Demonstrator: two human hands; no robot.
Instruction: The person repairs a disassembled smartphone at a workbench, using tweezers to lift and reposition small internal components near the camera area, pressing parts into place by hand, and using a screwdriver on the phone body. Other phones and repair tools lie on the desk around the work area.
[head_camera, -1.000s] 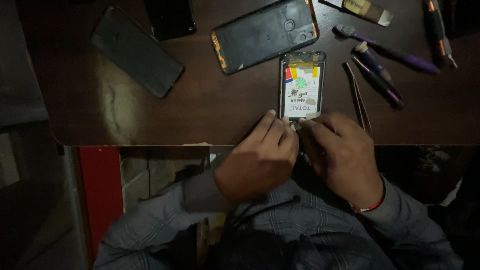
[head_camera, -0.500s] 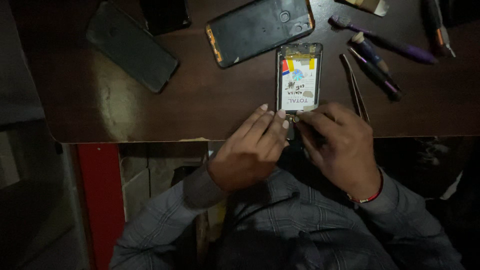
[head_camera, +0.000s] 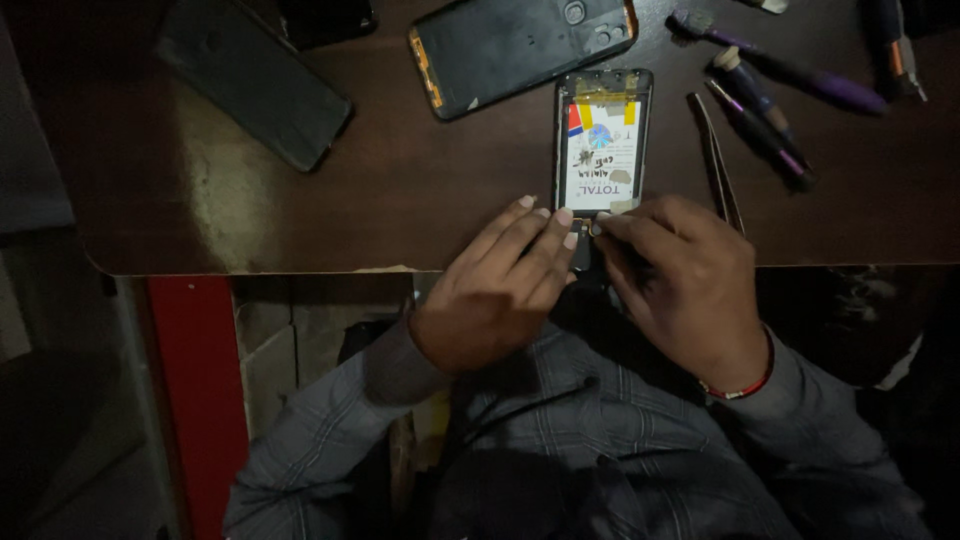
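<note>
An opened phone (head_camera: 601, 140) lies face down at the near edge of the dark wooden table (head_camera: 400, 190), its white-labelled battery showing. My left hand (head_camera: 495, 290) rests its fingertips on the phone's bottom end. My right hand (head_camera: 685, 285) pinches something small at that same bottom edge; what it is cannot be made out. Both hands hide the phone's lower part.
A black back cover (head_camera: 520, 45) lies left of the phone, and a dark phone (head_camera: 255, 80) lies further left. Tweezers (head_camera: 718, 160) and several purple-handled tools (head_camera: 770, 90) lie to the right. A red table leg (head_camera: 195, 400) stands below.
The view has drifted slightly. Both hands stay at the phone's bottom end, with the fingers shifting a little.
</note>
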